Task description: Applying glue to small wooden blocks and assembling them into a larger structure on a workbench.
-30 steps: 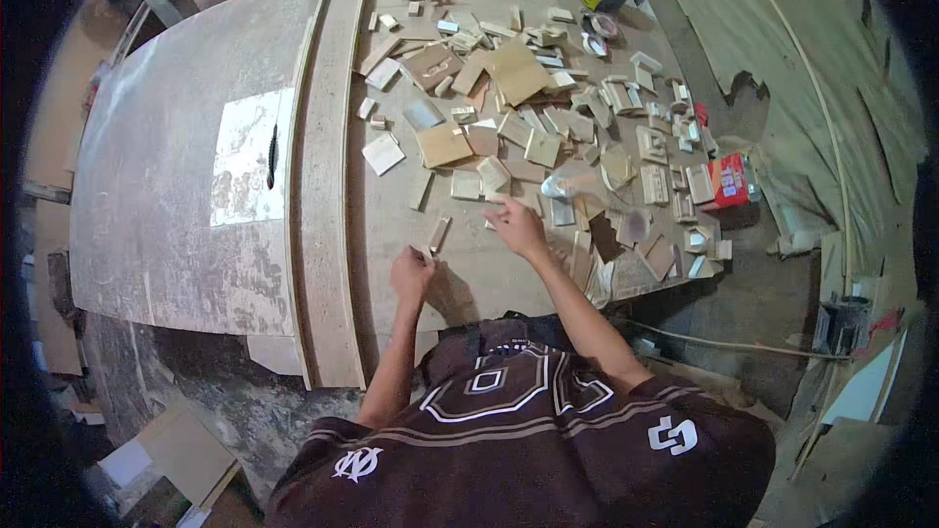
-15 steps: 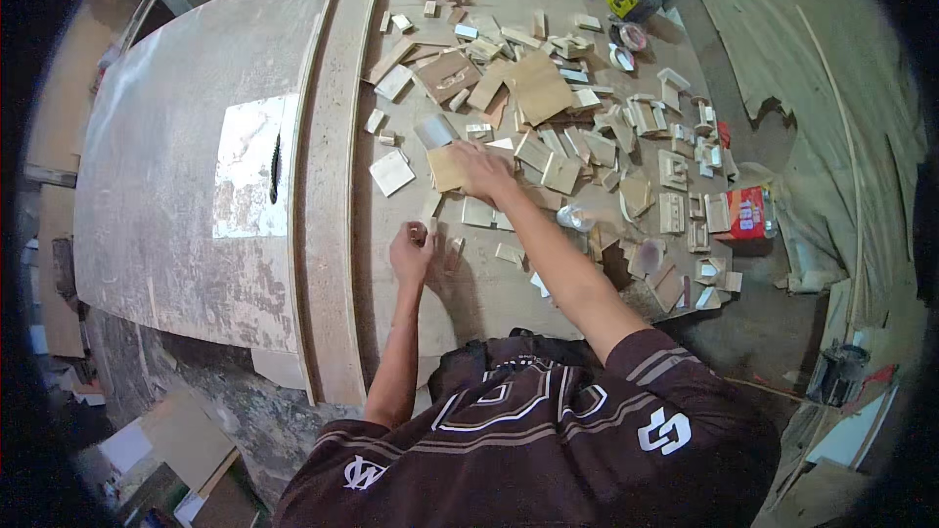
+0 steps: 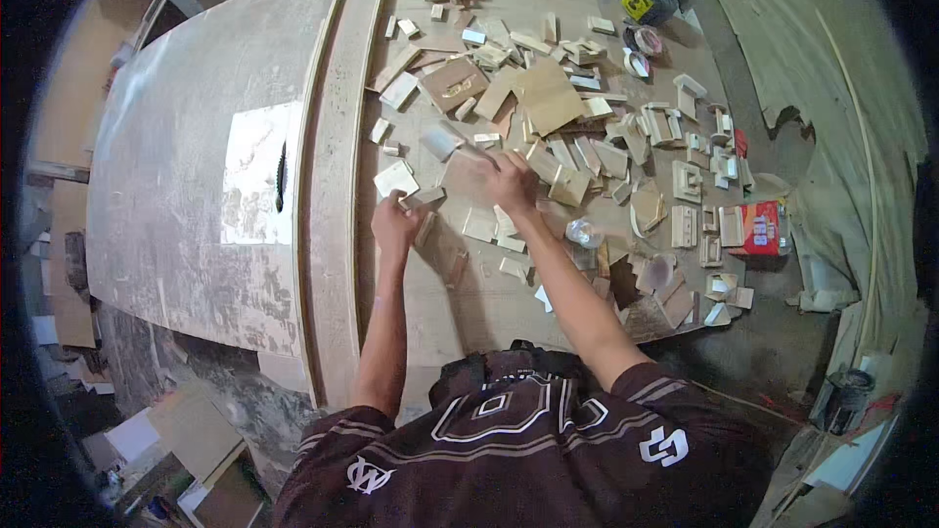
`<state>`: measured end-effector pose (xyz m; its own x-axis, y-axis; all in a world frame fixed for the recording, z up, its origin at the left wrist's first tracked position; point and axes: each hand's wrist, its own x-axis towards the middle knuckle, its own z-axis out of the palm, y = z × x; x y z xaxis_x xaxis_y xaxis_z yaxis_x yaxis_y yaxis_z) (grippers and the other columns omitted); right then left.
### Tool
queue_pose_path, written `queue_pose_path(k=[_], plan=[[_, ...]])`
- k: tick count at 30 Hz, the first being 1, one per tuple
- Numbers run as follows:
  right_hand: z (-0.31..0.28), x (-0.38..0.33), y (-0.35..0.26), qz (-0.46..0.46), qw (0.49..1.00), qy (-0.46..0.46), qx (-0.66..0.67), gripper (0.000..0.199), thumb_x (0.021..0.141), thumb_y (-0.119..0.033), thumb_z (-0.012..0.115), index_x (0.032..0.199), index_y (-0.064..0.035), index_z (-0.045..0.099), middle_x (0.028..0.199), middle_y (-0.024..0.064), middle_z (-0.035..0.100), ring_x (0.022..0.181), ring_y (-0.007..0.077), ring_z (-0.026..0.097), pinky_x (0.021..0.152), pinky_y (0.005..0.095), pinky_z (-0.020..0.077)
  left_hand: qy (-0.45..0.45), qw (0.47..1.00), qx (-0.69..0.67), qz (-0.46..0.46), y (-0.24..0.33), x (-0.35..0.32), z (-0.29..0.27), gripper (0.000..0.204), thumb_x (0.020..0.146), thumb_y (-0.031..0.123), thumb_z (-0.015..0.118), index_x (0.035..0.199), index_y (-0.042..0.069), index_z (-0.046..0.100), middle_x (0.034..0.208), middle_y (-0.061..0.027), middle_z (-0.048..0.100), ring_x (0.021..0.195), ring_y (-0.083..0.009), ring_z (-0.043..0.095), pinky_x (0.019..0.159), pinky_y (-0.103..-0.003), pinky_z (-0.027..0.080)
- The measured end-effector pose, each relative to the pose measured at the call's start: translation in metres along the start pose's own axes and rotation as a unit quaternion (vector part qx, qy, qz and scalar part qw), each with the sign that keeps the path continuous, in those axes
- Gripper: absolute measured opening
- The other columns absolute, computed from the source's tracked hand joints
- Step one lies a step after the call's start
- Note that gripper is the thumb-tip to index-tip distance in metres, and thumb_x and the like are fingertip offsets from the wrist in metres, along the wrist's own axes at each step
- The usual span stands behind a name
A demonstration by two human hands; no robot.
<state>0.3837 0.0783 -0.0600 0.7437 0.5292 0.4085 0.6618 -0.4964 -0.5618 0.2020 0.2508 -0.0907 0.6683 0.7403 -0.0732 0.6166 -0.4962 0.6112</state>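
My left hand is closed in a pinch beside a pale square wood piece; what its fingertips hold, if anything, is too small to make out. Just right of those fingers lies a small wood block. Farther right, my right hand has its fingers wrapped round the dark handle of a grey flat-bladed tool, which looks like a scraper. The blade points away to the left, over the tabletop. Several small wood blocks lie close to that hand.
A heap of wood offcuts covers the table's far middle. Small assembled wood pieces stand at the right, near a red package. At left, a saw blade sticks up through a metal plate, beside a long wooden strip.
My left hand has moved forward and left, up to the pale square piece. My right hand has let go of a tan square piece, shifted right and closed on the flat-bladed tool.
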Motion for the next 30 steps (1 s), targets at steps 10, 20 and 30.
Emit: queue_pose_path(k=[10,20,30], plan=[[-0.065,-0.089,-0.023,0.257,0.955,0.025,0.149,0.032,0.096,-0.03,0.062,0.09,0.0014,0.066,0.07,0.0148,0.064,0.061,0.0241,0.062,0.06,0.0364,0.0477,-0.023,0.994,-0.001,0.108,0.009,0.067,0.007,0.032,0.081,0.023,0.073,0.109,0.009,0.067,0.089,-0.0118,0.072,0.08,-0.0307,0.069,0.07,-0.043,0.053],[-0.094,-0.241,-0.002,0.336,0.889,-0.218,0.224,0.031,0.1,-0.027,0.057,0.094,0.0023,0.064,0.068,0.0037,0.056,0.063,0.0084,0.054,0.058,0.0325,0.0448,-0.419,0.898,-0.105,0.083,0.019,-0.073,0.055,0.042,0.084,0.037,0.074,0.107,0.002,0.072,0.088,-0.0137,0.073,0.069,-0.0183,0.066,0.069,-0.035,0.054],[-0.095,-0.29,0.023,0.227,0.884,-0.4,0.079,0.035,0.088,-0.034,0.065,0.084,0.0005,0.064,0.074,0.0192,0.065,0.069,0.0322,0.064,0.064,0.0446,0.0479,-0.217,0.954,-0.198,0.057,0.006,-0.205,0.075,0.038,0.077,0.02,0.078,0.109,0.002,0.067,0.083,-0.014,0.07,0.073,-0.0235,0.069,0.068,-0.036,0.055]])
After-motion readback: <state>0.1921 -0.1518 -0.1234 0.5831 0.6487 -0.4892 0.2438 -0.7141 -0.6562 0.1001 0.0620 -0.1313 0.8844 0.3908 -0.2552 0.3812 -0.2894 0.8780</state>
